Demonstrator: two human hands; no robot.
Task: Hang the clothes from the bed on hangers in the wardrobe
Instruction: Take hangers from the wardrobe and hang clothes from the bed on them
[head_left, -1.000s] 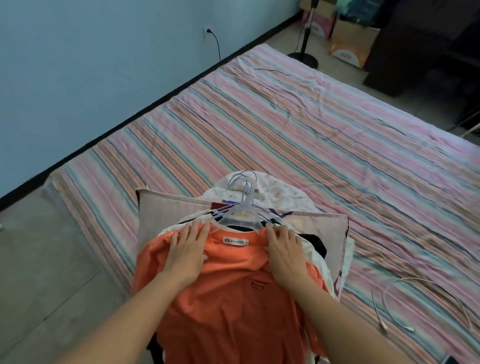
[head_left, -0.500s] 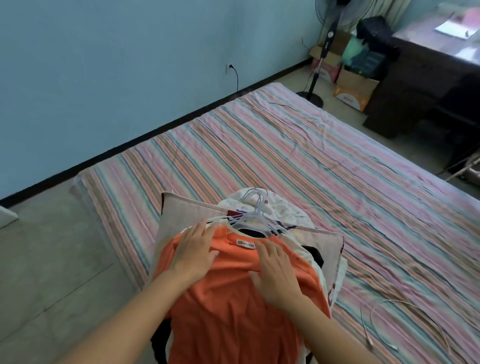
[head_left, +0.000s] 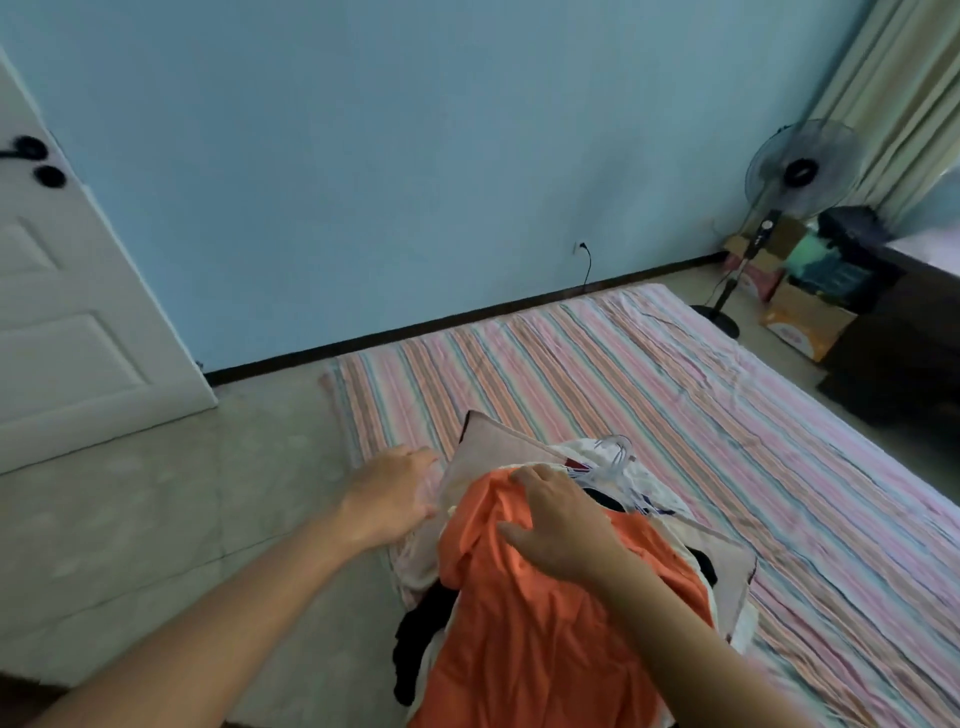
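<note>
Orange T-shirt: my right hand flat, fingers spread; left hand beside pile, fingers relaxed; I'd lift hangers together

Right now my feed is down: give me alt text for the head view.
A pile of clothes on white hangers, an orange shirt on top, lies at the corner of a striped bed. The right hand rests flat on the shirt's collar; the left hand touches the pile's left edge. Behind are a blue wall, a white door and a standing fan.

Matt orange cloth shirt, white plastic hangers, striped cloth bedsheet.
</note>
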